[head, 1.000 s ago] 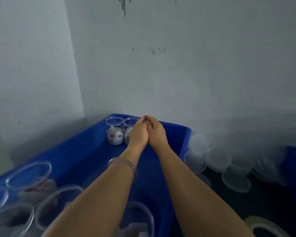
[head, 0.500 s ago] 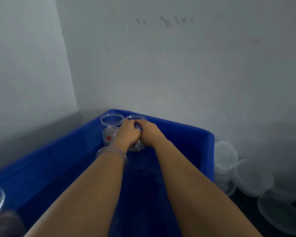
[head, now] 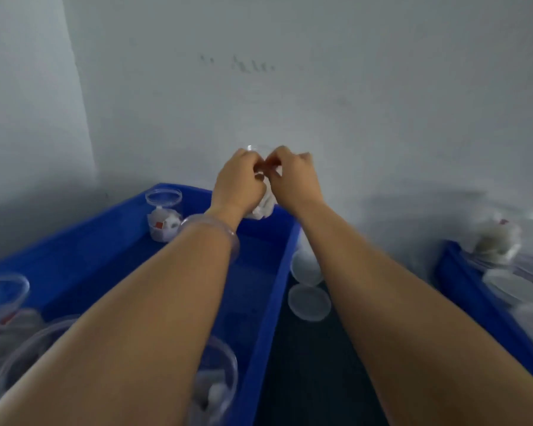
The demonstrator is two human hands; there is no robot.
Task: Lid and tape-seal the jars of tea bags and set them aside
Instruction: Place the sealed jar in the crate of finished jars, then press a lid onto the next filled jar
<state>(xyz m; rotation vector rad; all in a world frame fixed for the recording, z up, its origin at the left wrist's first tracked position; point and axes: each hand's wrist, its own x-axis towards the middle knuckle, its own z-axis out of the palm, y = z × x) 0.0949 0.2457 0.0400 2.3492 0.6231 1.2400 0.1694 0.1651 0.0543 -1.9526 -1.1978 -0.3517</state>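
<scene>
A clear jar of tea bags (head: 263, 207) is held up above the far end of the blue bin (head: 268, 302). My left hand (head: 237, 182) grips it from the left and my right hand (head: 294, 179) grips it from the right, fingers curled over its rim. Most of the jar is hidden behind my hands. A second open jar of tea bags (head: 163, 218) stands in the bin's far left corner. Several open jars (head: 5, 305) sit at the near left of the bin.
Loose clear lids (head: 310, 302) lie on the dark surface right of the bin. A second blue bin (head: 486, 302) at the right edge holds lids and a sealed jar (head: 496, 238). White walls stand close behind and to the left.
Both hands have lifted the jar up out of the bin's far end; it stood beside the other jar before. The view has shifted right.
</scene>
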